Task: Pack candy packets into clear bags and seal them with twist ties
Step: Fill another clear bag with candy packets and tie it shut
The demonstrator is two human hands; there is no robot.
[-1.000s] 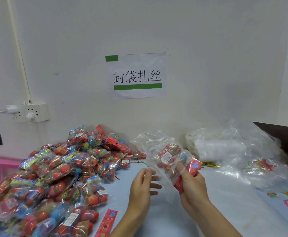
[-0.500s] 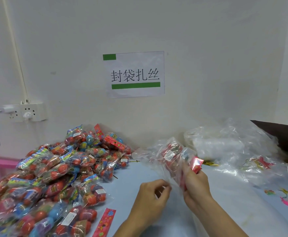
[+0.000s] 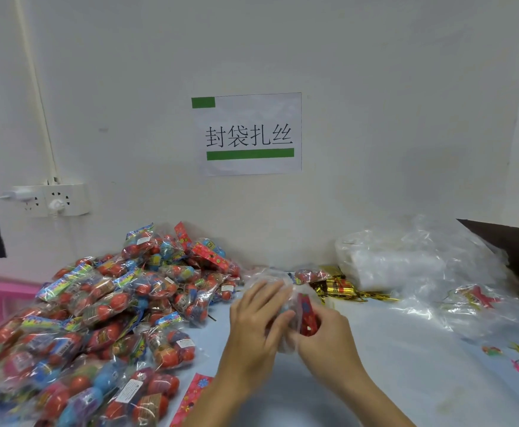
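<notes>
Both hands meet over the middle of the pale blue table (image 3: 406, 380). My right hand (image 3: 326, 343) grips a clear bag (image 3: 286, 340) with a red candy packet (image 3: 308, 315) at its top. My left hand (image 3: 255, 322) closes its fingers over the bag's left side, which hides most of the bag. The hands and the bag are blurred. A bundle of gold twist ties (image 3: 341, 288) lies just behind the hands. A large heap of filled candy bags (image 3: 104, 318) covers the left of the table.
A stack of empty clear bags (image 3: 397, 266) and loose plastic (image 3: 467, 303) lie at the back right. A red paper strip (image 3: 190, 399) lies near my left forearm. A dark box edge (image 3: 517, 241) juts in at the right. A power strip (image 3: 51, 198) hangs on the wall.
My right hand lowered the bag towards the table. My left hand rose from below the bag and closed over its left side. The gold twist ties came into view behind.
</notes>
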